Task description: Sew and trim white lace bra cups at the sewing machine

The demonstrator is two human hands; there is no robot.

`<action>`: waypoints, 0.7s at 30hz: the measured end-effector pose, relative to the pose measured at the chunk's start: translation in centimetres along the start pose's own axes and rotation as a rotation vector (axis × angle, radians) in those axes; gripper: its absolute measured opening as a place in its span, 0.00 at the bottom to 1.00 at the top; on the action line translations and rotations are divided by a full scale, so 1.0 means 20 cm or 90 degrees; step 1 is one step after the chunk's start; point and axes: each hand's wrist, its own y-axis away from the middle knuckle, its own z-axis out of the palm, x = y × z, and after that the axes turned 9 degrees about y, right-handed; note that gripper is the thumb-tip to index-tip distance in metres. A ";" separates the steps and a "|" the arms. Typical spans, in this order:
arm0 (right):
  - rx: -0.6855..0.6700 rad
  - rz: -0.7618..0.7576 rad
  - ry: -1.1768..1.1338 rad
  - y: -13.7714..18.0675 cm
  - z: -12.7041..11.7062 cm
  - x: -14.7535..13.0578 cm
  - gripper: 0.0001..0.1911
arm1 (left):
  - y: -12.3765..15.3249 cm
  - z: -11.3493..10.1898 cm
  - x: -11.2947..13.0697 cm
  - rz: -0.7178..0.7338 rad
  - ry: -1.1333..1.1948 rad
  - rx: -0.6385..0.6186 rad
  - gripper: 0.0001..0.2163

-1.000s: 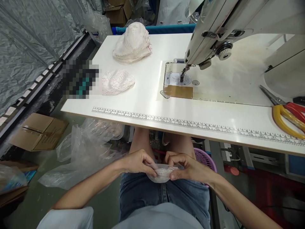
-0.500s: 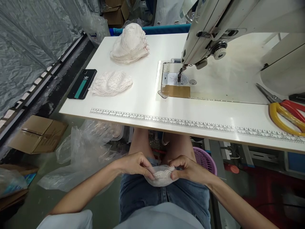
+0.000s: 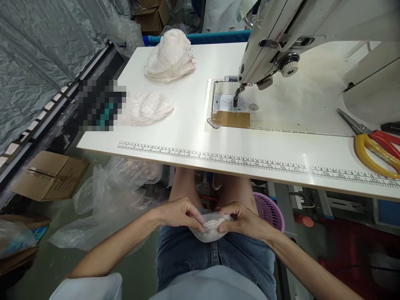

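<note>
Over my lap, below the table's front edge, both hands pinch one small pale fabric cup with a white lace strip along its top edge. My left hand grips its left end and my right hand grips its right end, thumbs pressed on the lace. The two hands are close together, almost touching.
A white sewing table with a printed ruler along its front holds a sewing machine, a stack of pale cups, a lace pile, a blurred dark object and yellow-red scissors. A purple basket, plastic bags and a cardboard box lie below.
My hands have drawn closer together on the lace-edged cup and lifted it slightly. The view shifted a little; nothing on the table moved.
</note>
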 end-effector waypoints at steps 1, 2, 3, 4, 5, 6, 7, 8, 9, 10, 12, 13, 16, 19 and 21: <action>0.000 0.001 0.000 0.00 0.00 0.00 0.16 | -0.01 0.00 0.00 0.000 0.003 -0.004 0.14; 0.001 0.003 0.000 0.00 0.00 0.00 0.16 | -0.01 0.00 0.00 0.003 0.004 -0.005 0.14; 0.003 0.003 -0.001 0.00 0.00 0.00 0.16 | -0.02 0.00 0.01 0.007 0.002 -0.006 0.15; 0.003 0.001 -0.002 0.00 0.00 0.00 0.16 | -0.02 0.00 0.01 0.013 -0.003 -0.007 0.15; 0.005 -0.002 -0.001 0.00 0.00 -0.01 0.16 | -0.03 0.01 0.02 0.018 -0.010 -0.007 0.15; 0.008 -0.007 0.004 0.00 0.00 -0.01 0.16 | -0.03 0.01 0.03 0.022 -0.018 -0.006 0.16; 0.014 -0.012 0.012 0.00 0.00 -0.01 0.16 | -0.03 0.01 0.03 0.026 -0.026 -0.004 0.16; 0.021 -0.016 0.020 0.00 -0.01 -0.01 0.16 | -0.02 0.01 0.04 0.029 -0.032 -0.003 0.16; 0.027 -0.018 0.029 0.00 -0.01 -0.01 0.16 | -0.02 0.01 0.05 0.033 -0.033 -0.002 0.16; 0.032 -0.018 0.035 0.00 -0.01 -0.01 0.16 | -0.01 0.01 0.05 0.037 -0.029 -0.002 0.16; 0.034 -0.014 0.040 0.00 -0.02 0.00 0.17 | 0.00 0.00 0.06 0.042 -0.020 -0.010 0.17; 0.032 -0.010 0.042 0.00 -0.02 0.00 0.16 | 0.01 0.00 0.06 0.043 -0.017 -0.014 0.17; 0.028 0.000 0.044 0.00 -0.03 0.01 0.15 | 0.02 0.00 0.05 0.040 -0.021 -0.013 0.17; 0.024 -0.005 0.038 0.00 -0.03 0.02 0.14 | 0.02 0.00 0.04 0.039 -0.018 -0.006 0.17; 0.021 -0.011 0.036 0.00 -0.03 0.02 0.13 | 0.02 0.00 0.05 0.037 -0.014 -0.002 0.17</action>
